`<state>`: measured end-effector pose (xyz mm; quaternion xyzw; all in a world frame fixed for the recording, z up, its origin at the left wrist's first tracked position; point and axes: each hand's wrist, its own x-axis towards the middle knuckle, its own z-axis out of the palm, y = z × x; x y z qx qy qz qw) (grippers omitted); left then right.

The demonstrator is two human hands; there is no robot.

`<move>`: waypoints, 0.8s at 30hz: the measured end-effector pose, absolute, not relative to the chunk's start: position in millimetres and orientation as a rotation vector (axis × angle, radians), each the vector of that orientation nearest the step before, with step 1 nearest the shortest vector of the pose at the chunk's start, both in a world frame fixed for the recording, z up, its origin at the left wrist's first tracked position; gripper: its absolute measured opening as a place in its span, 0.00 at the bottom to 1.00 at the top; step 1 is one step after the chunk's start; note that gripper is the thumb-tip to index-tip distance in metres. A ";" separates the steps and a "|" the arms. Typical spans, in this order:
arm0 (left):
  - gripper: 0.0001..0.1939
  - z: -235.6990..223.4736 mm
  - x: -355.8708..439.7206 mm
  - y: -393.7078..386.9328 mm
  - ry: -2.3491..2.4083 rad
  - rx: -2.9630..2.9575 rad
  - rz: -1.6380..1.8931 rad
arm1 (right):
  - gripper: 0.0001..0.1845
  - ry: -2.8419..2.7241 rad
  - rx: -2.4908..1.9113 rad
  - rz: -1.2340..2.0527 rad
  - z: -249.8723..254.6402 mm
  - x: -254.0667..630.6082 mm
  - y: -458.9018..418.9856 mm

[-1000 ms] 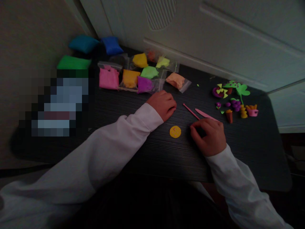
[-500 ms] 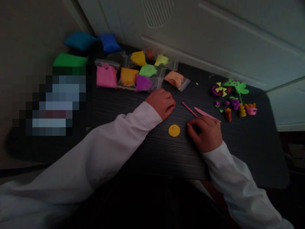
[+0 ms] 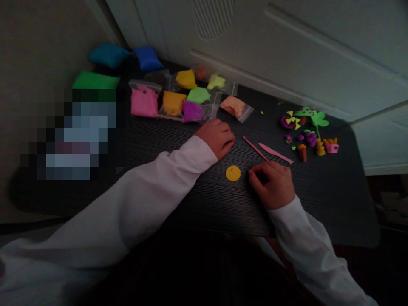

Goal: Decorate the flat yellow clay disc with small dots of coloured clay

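A flat yellow clay disc (image 3: 233, 173) with small reddish marks lies on the dark table between my hands. Curled on the tabletop just beyond it is my left hand (image 3: 217, 138), closed, its fingertips turned under so that anything in them is hidden. My right hand (image 3: 273, 182) is closed right of the disc, thumb and forefinger brought together in a pinch; I cannot make out what is between them. Touching or just past its knuckles is a thin pink stick tool (image 3: 254, 148). A pink plastic clay knife (image 3: 276, 153) lies beyond that hand.
Bags of coloured clay, among them pink (image 3: 144, 102), purple (image 3: 193, 111) and peach (image 3: 233, 106), line the back left. Small clay figures, including a pink cup (image 3: 331, 147) and purple grapes (image 3: 310, 138), stand at right. A white panel (image 3: 287, 55) borders the table (image 3: 204, 208).
My right hand has shifted slightly toward me, baring more of the pink stick and the clay knife. My left hand stays where it was. The view has moved a little.
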<state>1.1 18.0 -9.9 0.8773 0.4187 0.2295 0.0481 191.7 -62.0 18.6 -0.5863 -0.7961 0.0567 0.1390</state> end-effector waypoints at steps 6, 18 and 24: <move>0.11 -8.8 1.3 17.4 1.271 2.689 0.693 | 0.07 -2.299 -1.732 0.105 16.3 191.8 -60.0; 0.11 -8.5 2.3 17.8 1.294 2.686 0.676 | 0.10 -2.305 -1.496 0.290 19.7 213.0 -69.7; 0.11 -8.6 2.3 17.4 1.295 2.678 0.671 | 0.12 -2.351 -1.468 0.254 17.1 216.8 -71.8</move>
